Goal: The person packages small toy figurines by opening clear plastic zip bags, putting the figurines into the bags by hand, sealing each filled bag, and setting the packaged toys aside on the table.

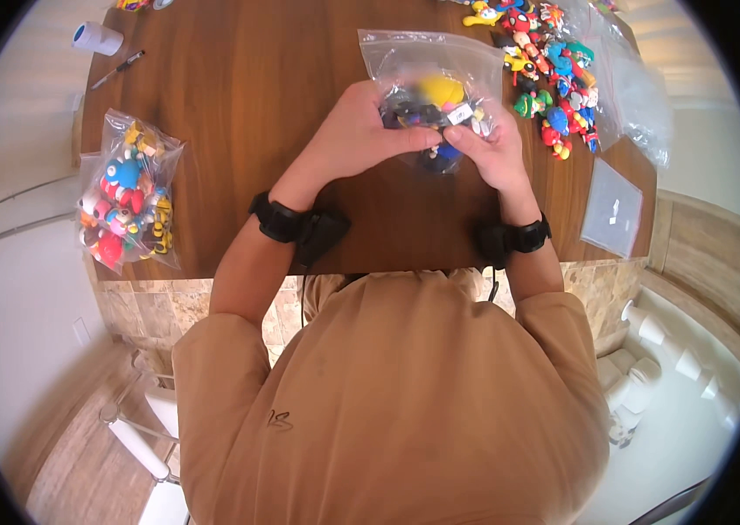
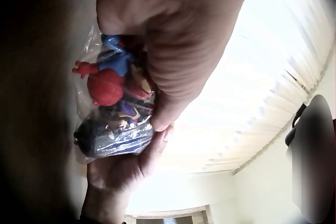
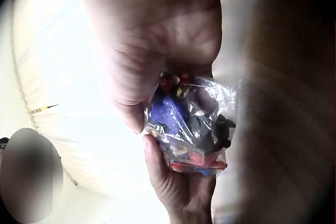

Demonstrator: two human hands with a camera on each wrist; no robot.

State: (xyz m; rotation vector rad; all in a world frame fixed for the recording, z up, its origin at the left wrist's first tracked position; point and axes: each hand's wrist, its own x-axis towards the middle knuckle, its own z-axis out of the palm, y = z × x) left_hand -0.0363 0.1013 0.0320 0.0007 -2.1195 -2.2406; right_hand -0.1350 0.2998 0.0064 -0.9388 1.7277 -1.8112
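Observation:
Both hands grip a clear plastic bag of small figures above the table's middle. The left hand holds its left side and the right hand its right side, thumbs almost meeting on the front. A yellow figure and a small white label show through the plastic. In the left wrist view, a red and blue figure and a dark one press against the bag. Purple and black pieces show in the right wrist view. Fingertips behind the bag are partly hidden.
Filled bags of figures lie at the table's left edge. Loose figures are heaped at the back right, beside empty clear bags. A flat bag lies at the right edge. A pen and white cup sit back left.

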